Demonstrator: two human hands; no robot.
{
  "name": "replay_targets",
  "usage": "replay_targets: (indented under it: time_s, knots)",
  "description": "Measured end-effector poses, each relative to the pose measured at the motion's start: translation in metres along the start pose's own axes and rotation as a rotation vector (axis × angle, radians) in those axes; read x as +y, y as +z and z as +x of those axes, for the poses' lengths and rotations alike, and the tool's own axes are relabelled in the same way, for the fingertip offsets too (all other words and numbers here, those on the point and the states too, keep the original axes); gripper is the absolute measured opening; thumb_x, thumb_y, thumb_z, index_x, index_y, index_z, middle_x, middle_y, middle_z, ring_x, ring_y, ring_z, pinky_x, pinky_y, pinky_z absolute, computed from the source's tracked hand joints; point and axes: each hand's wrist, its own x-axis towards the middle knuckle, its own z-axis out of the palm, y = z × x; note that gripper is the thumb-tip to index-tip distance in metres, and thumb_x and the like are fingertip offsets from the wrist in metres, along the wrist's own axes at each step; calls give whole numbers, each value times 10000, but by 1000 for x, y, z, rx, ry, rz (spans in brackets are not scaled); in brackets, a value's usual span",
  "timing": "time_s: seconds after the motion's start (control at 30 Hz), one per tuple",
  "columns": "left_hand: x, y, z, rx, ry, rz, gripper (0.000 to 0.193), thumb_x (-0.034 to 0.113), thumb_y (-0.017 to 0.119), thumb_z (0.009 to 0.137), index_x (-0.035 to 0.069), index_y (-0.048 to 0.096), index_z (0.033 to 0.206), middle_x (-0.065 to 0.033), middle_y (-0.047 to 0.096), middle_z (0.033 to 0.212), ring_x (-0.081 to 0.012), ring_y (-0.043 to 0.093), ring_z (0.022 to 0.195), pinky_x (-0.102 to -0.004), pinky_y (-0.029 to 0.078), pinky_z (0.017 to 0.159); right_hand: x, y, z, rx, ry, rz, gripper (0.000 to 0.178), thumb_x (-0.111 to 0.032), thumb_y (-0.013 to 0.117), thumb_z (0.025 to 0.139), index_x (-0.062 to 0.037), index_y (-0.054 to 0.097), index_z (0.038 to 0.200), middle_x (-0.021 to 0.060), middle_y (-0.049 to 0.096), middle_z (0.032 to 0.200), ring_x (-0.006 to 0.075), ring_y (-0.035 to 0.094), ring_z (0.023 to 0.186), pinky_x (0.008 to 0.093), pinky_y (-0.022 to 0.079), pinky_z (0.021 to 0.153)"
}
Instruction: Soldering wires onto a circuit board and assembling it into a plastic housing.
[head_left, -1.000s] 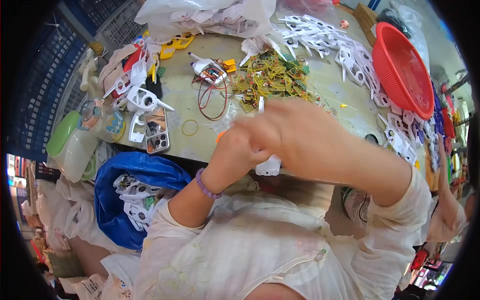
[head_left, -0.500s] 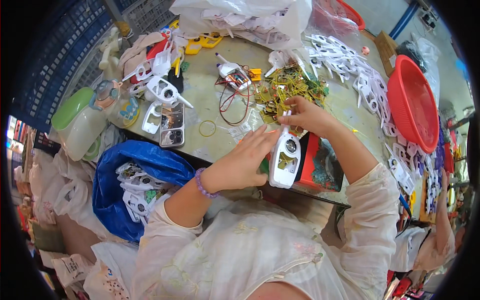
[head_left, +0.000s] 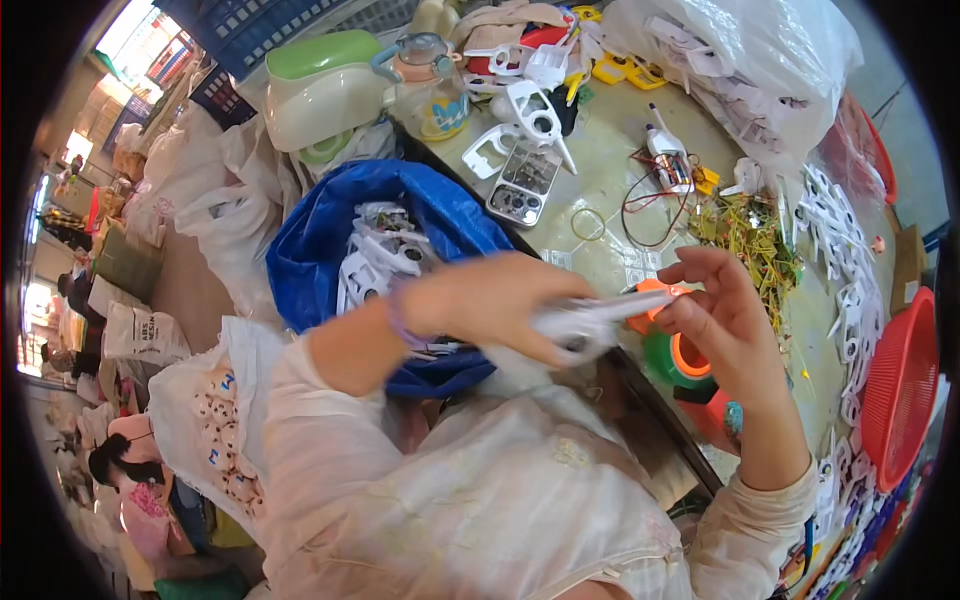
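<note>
My left hand (head_left: 490, 300), blurred by motion, is closed around a white plastic shell (head_left: 575, 330) shaped like a wand with a round hole. The shell's narrow end points toward my right hand (head_left: 725, 325). That hand's curled fingers are apart around the tip, with no firm grip seen. Just below my left forearm lies an open blue bag (head_left: 300, 265) with several white shells (head_left: 375, 262) inside. Under my right hand are a green and orange round object (head_left: 680, 358) and a red box (head_left: 708, 412), both partly hidden.
Thin yellow wires (head_left: 755, 250) lie heaped on the table beyond my right hand. White shells (head_left: 850, 330) spread along its right side, by a red basket (head_left: 905, 390). A phone (head_left: 523, 185) and a wired white device (head_left: 668, 160) lie farther back.
The view has swung left. My left hand now grips the white shell and has carried it left toward the blue bag. My right hand's fingers have loosened at its tip.
</note>
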Motion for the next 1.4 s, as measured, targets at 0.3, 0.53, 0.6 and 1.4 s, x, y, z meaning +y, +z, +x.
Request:
replay_targets:
  time_s: [0.3, 0.53, 0.6, 1.4]
  knots:
    - [-154, -37, -144, -314, -560, 345, 657, 164, 808, 575, 50, 583, 1182, -120, 676, 861, -233, 650, 741, -350, 508, 661, 33, 36, -41, -477, 114, -560, 366, -184, 668, 840, -4, 555, 1139, 131, 628, 1000, 203, 634, 797, 320, 522, 720]
    - [-114, -51, -141, -29, -694, 725, 463, 219, 786, 496, 62, 686, 920, -147, 669, 883, -322, 637, 864, -400, 508, 752, 127, 56, -24, -183, 135, -469, 426, -195, 695, 823, 5, 548, 1169, 127, 630, 982, 202, 626, 811, 311, 521, 721]
    - [-84, -61, -118, 5, -719, 775, 498, 259, 785, 524, 65, 681, 971, -153, 663, 927, -320, 633, 878, -406, 504, 754, 139, 59, -25, -187, 139, -591, 437, -217, 686, 827, 11, 546, 1173, 137, 632, 1000, 202, 631, 828, 317, 522, 726]
    - [-96, -29, 289, 188, -244, 812, 795, 508, 731, 654, 113, 473, 1294, -112, 533, 1254, -292, 474, 1200, -497, 402, 961, -15, -85, -148, 698, -436, -523, 106, -62, 615, 838, 24, 613, 901, 110, 640, 845, 157, 579, 755, 280, 458, 669]
